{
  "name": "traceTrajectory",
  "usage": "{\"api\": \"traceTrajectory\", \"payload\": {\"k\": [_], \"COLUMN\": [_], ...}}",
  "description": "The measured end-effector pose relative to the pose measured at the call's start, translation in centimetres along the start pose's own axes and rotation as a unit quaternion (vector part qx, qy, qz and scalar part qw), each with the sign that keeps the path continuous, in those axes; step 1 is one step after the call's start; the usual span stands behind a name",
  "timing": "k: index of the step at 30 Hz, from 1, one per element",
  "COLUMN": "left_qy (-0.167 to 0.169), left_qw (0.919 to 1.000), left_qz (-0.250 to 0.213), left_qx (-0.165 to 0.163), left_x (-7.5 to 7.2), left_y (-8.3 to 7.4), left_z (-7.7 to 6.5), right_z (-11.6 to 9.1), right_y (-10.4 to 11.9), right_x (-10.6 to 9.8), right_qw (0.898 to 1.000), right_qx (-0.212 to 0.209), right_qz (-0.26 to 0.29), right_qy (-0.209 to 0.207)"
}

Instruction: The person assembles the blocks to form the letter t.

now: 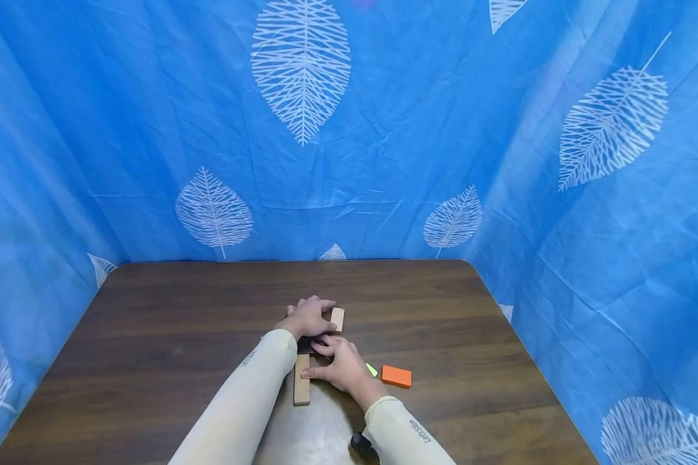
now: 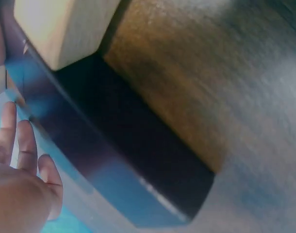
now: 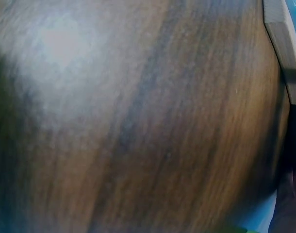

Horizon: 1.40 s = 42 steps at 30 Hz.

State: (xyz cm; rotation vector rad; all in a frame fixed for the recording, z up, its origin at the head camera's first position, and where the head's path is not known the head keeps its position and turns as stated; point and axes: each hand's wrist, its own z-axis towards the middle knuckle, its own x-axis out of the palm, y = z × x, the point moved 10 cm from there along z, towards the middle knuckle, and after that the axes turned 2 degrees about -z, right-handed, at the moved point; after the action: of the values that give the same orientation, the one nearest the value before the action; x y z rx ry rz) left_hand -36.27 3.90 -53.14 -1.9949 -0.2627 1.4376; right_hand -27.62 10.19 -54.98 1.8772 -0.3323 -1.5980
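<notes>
Head view: on the brown tabletop (image 1: 442, 310), I see the left hand (image 1: 308, 318) spread, its index finger and thumb at the short pale block (image 1: 338, 319); whether they pinch it I cannot tell. The right hand (image 1: 343, 365) is well opened, fingers extended, thumb touching the long wooden block (image 1: 302, 392). The dark block (image 2: 128, 126), best seen by my left wrist camera, lies between the hands; a pale block's end meets it there. The orange block (image 1: 396, 376) lies right of the right hand, just beside the green piece (image 1: 371, 370). Lettering: on the right sleeve (image 1: 398, 429) I read a dark print beginning "Le", the remainder too small; the left sleeve (image 1: 238, 400) bears similar print, illegible to me.
</notes>
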Motion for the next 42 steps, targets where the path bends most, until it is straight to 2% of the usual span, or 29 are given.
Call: {"api": "traceTrajectory", "payload": {"k": [3,6,10,13,21,26,34,42], "left_qy": [-0.013,-0.038,-0.053,-0.056,-0.091,-0.094,-0.093,-0.088], "left_qw": [0.9997,0.9972,0.9873,0.9809,0.9807,0.9838,0.9836,0.9841], "left_qz": [-0.018,-0.064,-0.148,-0.185,-0.173,-0.151,-0.145,-0.141], "left_qx": [-0.004,0.004,0.022,0.02,0.002,-0.019,-0.053,-0.062], "left_x": [-0.2,-0.5,-0.4,-0.4,-2.7,-3.7,-3.4,-3.1], "left_y": [0.2,0.2,0.1,0.5,2.5,4.3,6.8,6.9], "left_z": [-0.2,-0.2,-0.2,-0.3,-1.5,-2.7,-4.2,-4.4], "right_z": [0.0,0.1,0.1,0.1,0.1,0.1,-0.1,0.0], "right_y": [0.0,0.1,0.2,0.2,0.0,-0.1,-0.2,-0.3], "right_x": [0.1,0.0,-0.1,-0.1,0.0,0.1,0.3,0.3], "right_qw": [1.0,1.0,1.0,1.0,1.0,1.0,1.0,1.0], "right_qx": [0.003,0.002,-0.004,-0.006,0.005,0.01,0.017,0.019], "right_qz": [0.0,-0.008,-0.01,-0.006,-0.009,-0.006,0.002,0.005], "right_qy": [0.0,-0.001,-0.003,-0.004,-0.001,0.009,0.011,0.008]}}
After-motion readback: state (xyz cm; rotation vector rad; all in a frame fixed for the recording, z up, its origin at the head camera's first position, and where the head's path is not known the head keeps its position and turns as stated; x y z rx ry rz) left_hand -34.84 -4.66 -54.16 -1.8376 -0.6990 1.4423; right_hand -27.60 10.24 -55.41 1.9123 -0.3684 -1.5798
